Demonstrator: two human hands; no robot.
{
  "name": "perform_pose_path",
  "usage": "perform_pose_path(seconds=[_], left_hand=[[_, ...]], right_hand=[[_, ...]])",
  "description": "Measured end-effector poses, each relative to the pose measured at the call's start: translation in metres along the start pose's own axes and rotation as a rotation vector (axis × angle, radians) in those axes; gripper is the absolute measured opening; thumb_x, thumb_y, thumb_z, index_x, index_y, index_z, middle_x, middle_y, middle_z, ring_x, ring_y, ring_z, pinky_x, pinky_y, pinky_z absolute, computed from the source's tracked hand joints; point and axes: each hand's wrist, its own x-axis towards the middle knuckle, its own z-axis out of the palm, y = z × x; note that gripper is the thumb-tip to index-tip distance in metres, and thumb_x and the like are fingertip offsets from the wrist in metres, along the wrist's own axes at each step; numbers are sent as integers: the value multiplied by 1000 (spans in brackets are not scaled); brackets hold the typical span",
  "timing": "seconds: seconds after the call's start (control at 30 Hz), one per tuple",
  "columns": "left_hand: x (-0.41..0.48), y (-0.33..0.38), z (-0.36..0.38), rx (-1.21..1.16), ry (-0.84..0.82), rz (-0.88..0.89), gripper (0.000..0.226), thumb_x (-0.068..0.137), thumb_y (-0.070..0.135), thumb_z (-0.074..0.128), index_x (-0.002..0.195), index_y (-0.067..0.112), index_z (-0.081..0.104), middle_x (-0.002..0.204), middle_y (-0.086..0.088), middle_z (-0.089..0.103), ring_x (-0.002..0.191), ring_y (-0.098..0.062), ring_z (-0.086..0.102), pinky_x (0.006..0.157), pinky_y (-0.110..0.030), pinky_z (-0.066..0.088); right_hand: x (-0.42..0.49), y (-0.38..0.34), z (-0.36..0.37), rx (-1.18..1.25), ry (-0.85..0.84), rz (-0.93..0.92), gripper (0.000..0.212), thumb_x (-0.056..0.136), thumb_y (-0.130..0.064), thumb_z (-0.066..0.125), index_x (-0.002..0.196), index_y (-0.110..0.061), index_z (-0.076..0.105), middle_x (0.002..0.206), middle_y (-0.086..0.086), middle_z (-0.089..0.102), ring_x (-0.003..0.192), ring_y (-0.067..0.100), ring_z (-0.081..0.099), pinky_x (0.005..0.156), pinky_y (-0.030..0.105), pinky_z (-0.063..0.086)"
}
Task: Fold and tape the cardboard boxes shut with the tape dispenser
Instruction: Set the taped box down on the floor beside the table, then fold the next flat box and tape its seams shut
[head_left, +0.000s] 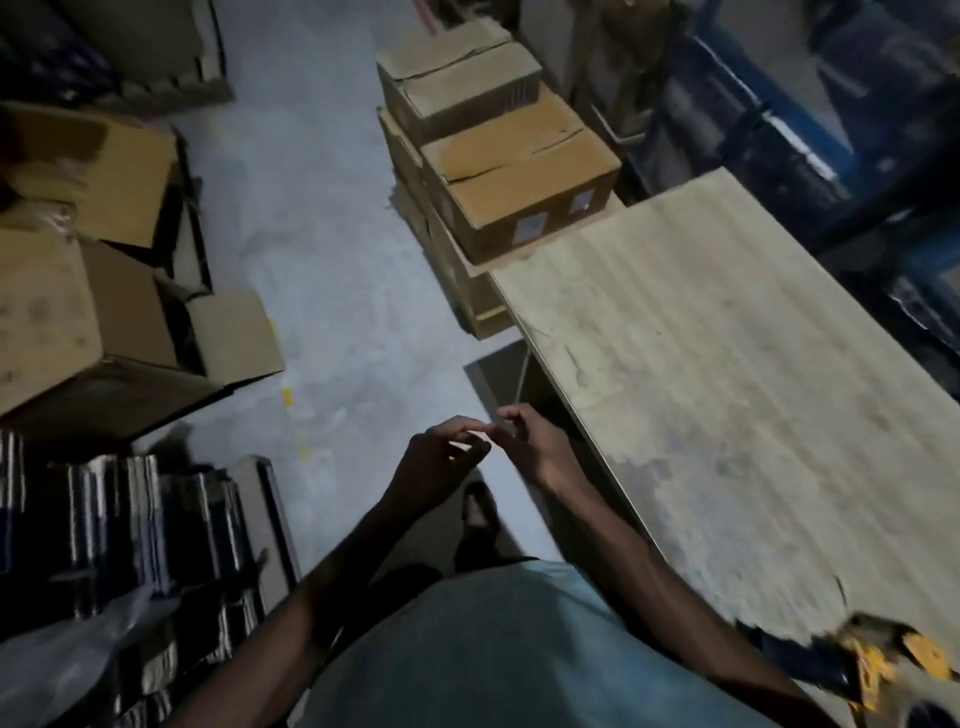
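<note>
The left hand (441, 460) and right hand (535, 449) met fingertip to fingertip off the surface's (727, 364) left edge, pinching something or nothing I could not tell, while the cardboard boxes (524, 176) stacked beyond its far-left corner looked stiff, light, best gripped by opposite sides.

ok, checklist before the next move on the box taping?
1. Hands free: left hand and right hand meet at the fingertips; whether anything is pinched between them: cannot tell.
2. Tape dispenser reachable: lies at the table near edge, by the right arm: ok.
3. Box in front of the hands: none there: not ok.
4. Stacked boxes at the table's far end: flaps folded down; taped or not: cannot tell.
5. Open boxes on the left: flaps up: not ok.
</note>
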Motion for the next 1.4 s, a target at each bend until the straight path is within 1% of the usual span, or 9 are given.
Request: perform_pose_path(seconds=[0.13, 0.33, 0.47, 0.57, 0.77, 1.0, 1.13, 1.27, 1.4], left_hand=[[69, 8, -58, -26, 113, -56, 17, 93, 26, 78, 111, 26, 76, 96, 3, 78, 83, -10, 74, 72, -14, 51], [168, -1, -125, -73, 86, -115, 21, 97, 28, 73, 117, 25, 73, 101, 7, 78, 85, -8, 74, 69, -22, 52], [248, -9, -178, -74, 25, -119, 21, 97, 27, 74, 117, 24, 73, 99, 5, 78, 89, -8, 72, 80, -24, 52], [313, -18, -218, -59, -43, -103, 19, 86, 44, 74, 103, 35, 73, 93, 9, 79, 86, -2, 73, 85, -27, 53], [431, -13, -284, 55, -204, 18, 34, 78, 61, 62, 93, 33, 72, 97, 6, 78, 87, -13, 75, 84, -35, 59], [570, 18, -308, 183, -359, -6, 30, 92, 30, 77, 116, 13, 74, 101, -2, 78, 90, -15, 75, 83, -28, 58], [640, 37, -308, 355, -381, 111, 27, 95, 27, 74, 115, 9, 76, 101, -5, 80, 90, -17, 75, 74, -10, 46], [711, 57, -296, 475, -420, 159, 27, 97, 29, 70, 114, 8, 76, 106, -6, 78, 99, -19, 74, 76, -7, 44], [777, 60, -279, 566, -478, 117, 33, 92, 33, 74, 114, 9, 72, 96, -8, 78, 92, -26, 75, 82, -34, 57]], right_hand=[[75, -56, -3, -26, -41, -26, 45, 98, -43, 68, 134, -18, 63, 133, 3, 65, 105, 13, 61, 89, 25, 41], [179, -114, -1, -28, -19, 32, 39, 96, -46, 68, 129, -24, 66, 126, -8, 66, 112, 11, 63, 97, 27, 46], [255, -152, 3, 35, 50, 98, 36, 96, -45, 69, 127, -28, 65, 120, -8, 66, 92, -2, 59, 87, 25, 47], [310, -181, 3, 52, 130, 133, 40, 97, -45, 67, 132, -25, 63, 125, -10, 62, 88, -10, 55, 83, 18, 42], [400, -241, -4, 89, 255, 241, 35, 98, -45, 65, 128, -27, 62, 130, -4, 64, 112, 15, 61, 99, 38, 50], [488, -274, -34, 191, 340, 341, 33, 99, -42, 65, 128, -25, 61, 127, -4, 62, 99, 12, 60, 87, 27, 40], [548, -263, -63, 271, 365, 426, 44, 99, -46, 64, 135, -21, 60, 141, 3, 59, 123, 23, 58, 100, 32, 42], [602, -244, -94, 342, 412, 489, 45, 99, -47, 63, 137, -21, 58, 144, 5, 57, 128, 26, 54, 100, 34, 41], [644, -216, -120, 424, 465, 597, 47, 101, -41, 64, 141, -18, 55, 146, 8, 54, 129, 29, 54, 107, 42, 44]])
